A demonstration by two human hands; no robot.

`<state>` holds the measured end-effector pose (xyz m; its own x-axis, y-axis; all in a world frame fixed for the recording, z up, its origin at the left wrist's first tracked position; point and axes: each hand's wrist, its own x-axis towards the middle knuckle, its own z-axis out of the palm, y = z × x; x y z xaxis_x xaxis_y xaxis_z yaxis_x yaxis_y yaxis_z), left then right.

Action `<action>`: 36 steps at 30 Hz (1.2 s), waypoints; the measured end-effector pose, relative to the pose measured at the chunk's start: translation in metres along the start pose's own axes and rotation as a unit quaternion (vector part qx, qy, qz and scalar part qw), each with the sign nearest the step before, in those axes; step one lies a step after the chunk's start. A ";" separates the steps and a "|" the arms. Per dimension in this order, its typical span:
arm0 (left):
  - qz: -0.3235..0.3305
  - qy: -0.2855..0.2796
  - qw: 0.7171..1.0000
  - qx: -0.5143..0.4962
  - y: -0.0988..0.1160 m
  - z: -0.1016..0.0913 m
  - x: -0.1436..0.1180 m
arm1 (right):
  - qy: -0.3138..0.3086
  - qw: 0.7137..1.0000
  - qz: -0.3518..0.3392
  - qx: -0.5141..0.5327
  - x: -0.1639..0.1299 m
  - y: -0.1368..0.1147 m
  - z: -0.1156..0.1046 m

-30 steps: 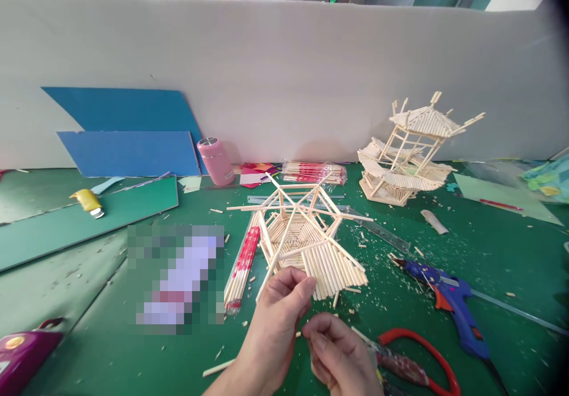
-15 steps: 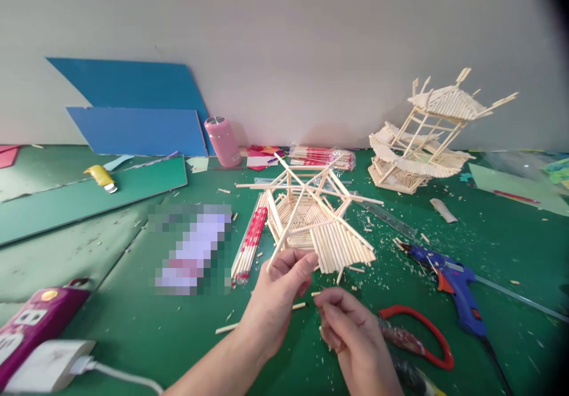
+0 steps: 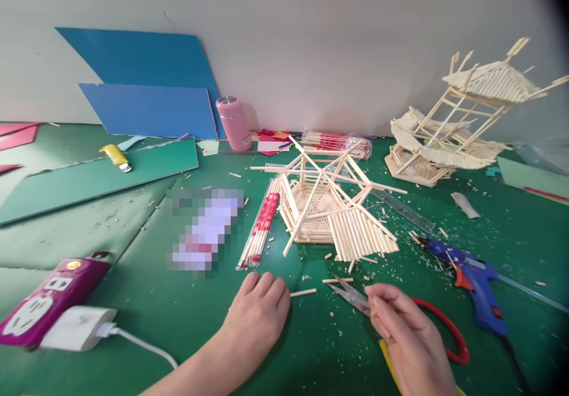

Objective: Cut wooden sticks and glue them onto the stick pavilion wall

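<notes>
My left hand [image 3: 258, 310] lies low over the green table, knuckles up and fingers curled down over a thin wooden stick [image 3: 304, 292]; its fingertips are hidden. My right hand [image 3: 406, 331] is closed, thumb against forefinger, above red-handled scissors [image 3: 351, 296]. What that pinch holds, if anything, I cannot make out. The scissors' blades are slightly apart, beside a short stick [image 3: 338, 280]. Just beyond both hands stands a hexagonal stick model [image 3: 320, 206], its slanting roof poles crossing at the top. One roof panel [image 3: 362, 236] of side-by-side sticks covers its near right face.
A blue glue gun [image 3: 473, 283] lies to the right, its cord running toward me. Behind it leans a taller stick pavilion [image 3: 448, 129]. Packed sticks [image 3: 262, 224], a pink bottle [image 3: 234, 124], a yellow cutter [image 3: 116, 157] and a purple power strip [image 3: 56, 301] are around.
My left hand has left the model's roof pole and come down to the table. My right hand has shifted right, uncovering the scissor blades. The view has moved slightly.
</notes>
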<state>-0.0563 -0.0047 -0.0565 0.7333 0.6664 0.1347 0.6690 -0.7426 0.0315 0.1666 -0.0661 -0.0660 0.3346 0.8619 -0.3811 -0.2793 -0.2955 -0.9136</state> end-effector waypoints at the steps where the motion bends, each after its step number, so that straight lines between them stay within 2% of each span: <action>1: 0.017 0.001 0.999 0.033 0.001 0.003 0.002 | -0.008 1.000 -0.009 -0.007 -0.001 0.000 0.004; 3: 0.032 0.004 0.998 0.057 0.002 0.006 0.006 | -0.022 0.999 -0.021 -0.012 -0.004 0.000 0.012; 5: 0.013 0.009 1.000 0.021 0.002 0.004 0.009 | -0.034 0.999 -0.018 -0.015 -0.007 -0.002 0.021; 7: -0.039 0.027 0.996 -0.079 0.003 -0.003 0.010 | -0.039 0.999 -0.012 -0.024 -0.010 -0.006 0.029; 9: -0.119 0.049 0.963 -0.238 0.007 -0.013 0.011 | -0.042 0.998 -0.013 -0.040 -0.013 -0.009 0.038; 10: -0.166 0.054 0.929 -0.327 0.010 -0.018 0.012 | -0.048 0.998 -0.017 -0.044 -0.014 -0.010 0.043; 12: -0.251 0.006 0.836 -0.488 0.018 -0.026 0.016 | -0.078 0.996 -0.034 -0.037 -0.015 -0.012 0.054; 15: -0.311 -0.023 0.655 -0.689 0.029 -0.032 0.023 | -0.110 0.991 -0.077 -0.022 -0.012 -0.017 0.067; 16: -0.315 -0.021 0.609 -0.728 0.032 -0.032 0.025 | -0.114 0.990 -0.086 -0.025 -0.010 -0.019 0.070; 17: -0.317 -0.019 0.574 -0.755 0.034 -0.033 0.026 | -0.121 0.988 -0.089 -0.029 -0.007 -0.021 0.072; 18: -0.317 -0.021 0.554 -0.770 0.035 -0.033 0.026 | -0.127 0.988 -0.086 -0.033 -0.005 -0.023 0.074; 19: -0.316 -0.027 0.546 -0.776 0.035 -0.033 0.027 | -0.131 0.987 -0.081 -0.034 -0.003 -0.026 0.075; 21: -0.311 -0.040 0.549 -0.775 0.035 -0.035 0.027 | -0.138 0.988 -0.065 -0.025 0.001 -0.029 0.076; 24: -0.311 -0.012 0.551 -0.774 0.034 -0.038 0.029 | -0.118 0.992 -0.036 0.012 0.001 -0.030 0.077; 29: -0.349 0.022 0.478 -0.806 0.035 -0.035 0.042 | -0.056 0.994 0.011 0.095 0.001 -0.025 0.075; 33: -0.344 0.054 0.453 -0.820 0.035 -0.033 0.052 | -0.058 0.994 0.017 0.094 0.004 -0.024 0.069; 36: -0.332 0.042 0.438 -0.834 0.034 -0.032 0.057 | -0.066 0.992 0.011 0.104 0.008 -0.025 0.065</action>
<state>0.0042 0.0057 -0.0160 0.3892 0.8201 -0.4194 -0.3391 0.5509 0.7626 0.1176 -0.0253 -0.0365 0.2099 0.9065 -0.3663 -0.4698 -0.2351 -0.8509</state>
